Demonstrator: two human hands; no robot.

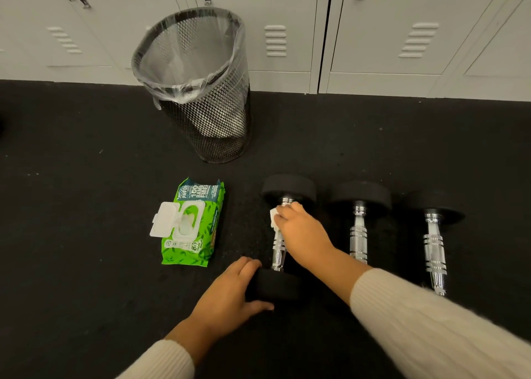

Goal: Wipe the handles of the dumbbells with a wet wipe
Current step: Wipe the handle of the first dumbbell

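Three black dumbbells with chrome handles lie side by side on the dark floor. My right hand (298,226) presses a white wet wipe (274,217) around the upper part of the left dumbbell's handle (279,249). My left hand (230,292) grips that dumbbell's near black head (275,288). The middle dumbbell (359,232) and the right dumbbell (434,249) lie untouched; my right sleeve hides their near ends.
A green pack of wet wipes (191,223) lies left of the dumbbells with its white lid flipped open. A black mesh bin (201,91) with a clear liner stands behind it. White lockers (373,33) line the far wall.
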